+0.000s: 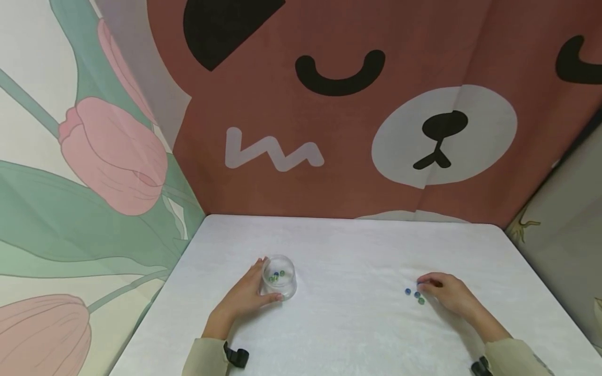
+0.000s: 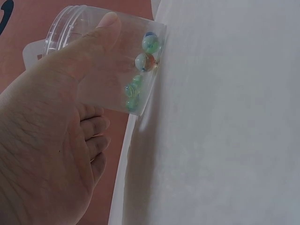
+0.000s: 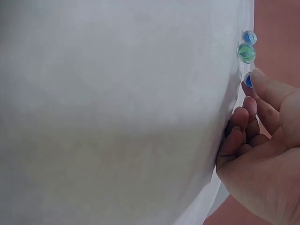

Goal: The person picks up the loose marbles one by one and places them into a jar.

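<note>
My left hand (image 1: 244,292) grips a clear plastic jar (image 1: 287,290) from its left side, thumb across the near wall. Several glass marbles (image 2: 150,43) lie at the bottom of the jar, green, blue and reddish swirls among them. Over on the right, my right hand (image 1: 449,293) has a blue marble (image 3: 248,80) between thumb and index finger, the other fingers curled against the cloth. Just left of those fingertips, two more blue marbles (image 1: 407,291) and a green marble (image 1: 420,301) lie close together on the table.
A white cloth covers the table (image 1: 348,334). Behind it hangs a brown curtain (image 1: 263,193) printed with a bear's face, and a tulip-patterned curtain (image 1: 127,235) borders the left side. Each wrist wears a black strap with a small device (image 1: 239,357).
</note>
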Motion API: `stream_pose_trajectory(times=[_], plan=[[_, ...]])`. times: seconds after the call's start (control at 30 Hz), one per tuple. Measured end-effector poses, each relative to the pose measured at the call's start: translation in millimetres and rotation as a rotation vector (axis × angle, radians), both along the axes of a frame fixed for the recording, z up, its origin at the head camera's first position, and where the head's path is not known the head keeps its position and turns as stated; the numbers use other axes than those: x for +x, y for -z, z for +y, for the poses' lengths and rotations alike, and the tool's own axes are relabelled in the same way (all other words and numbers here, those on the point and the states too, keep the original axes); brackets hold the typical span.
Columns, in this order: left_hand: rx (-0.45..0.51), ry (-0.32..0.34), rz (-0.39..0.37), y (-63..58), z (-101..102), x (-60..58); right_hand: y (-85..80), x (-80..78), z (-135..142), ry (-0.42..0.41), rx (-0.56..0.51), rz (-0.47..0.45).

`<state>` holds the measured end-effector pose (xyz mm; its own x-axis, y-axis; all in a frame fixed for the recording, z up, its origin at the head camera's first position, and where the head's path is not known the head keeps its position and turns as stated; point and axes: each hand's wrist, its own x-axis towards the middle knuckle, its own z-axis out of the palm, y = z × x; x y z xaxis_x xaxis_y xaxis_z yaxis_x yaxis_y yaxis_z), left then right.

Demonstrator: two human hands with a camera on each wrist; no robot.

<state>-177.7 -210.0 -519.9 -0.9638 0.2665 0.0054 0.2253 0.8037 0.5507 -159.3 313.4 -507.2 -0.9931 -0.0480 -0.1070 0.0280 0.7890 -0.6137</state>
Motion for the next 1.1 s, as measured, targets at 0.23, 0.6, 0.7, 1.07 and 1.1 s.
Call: stream_pose_trajectory(times=[0.23,0.6,0.7,1.07,1.1], plan=[[-0.010,-0.001,-0.011,-1.4,0,-0.3,-2.7,1.3,0,0.016,0.012,0.006],[-0.010,-0.011,-0.012,-2.2,2,0.3,-14.0,0.4,-6,0.026,0.005,0.041],[-0.005,-0.012,-0.014,-2.9,2,1.2,-17.8,1.6,-8,0.033,0.000,0.052],[-0.003,-0.008,-0.012,-6.7,3,2.7,-29.4,8.1,-20,0.010,-0.019,0.161],[-0.009,-0.008,-0.015,-6.9,3,2.8,-30.6,8.5,-21,0.009,-0.024,0.161]])
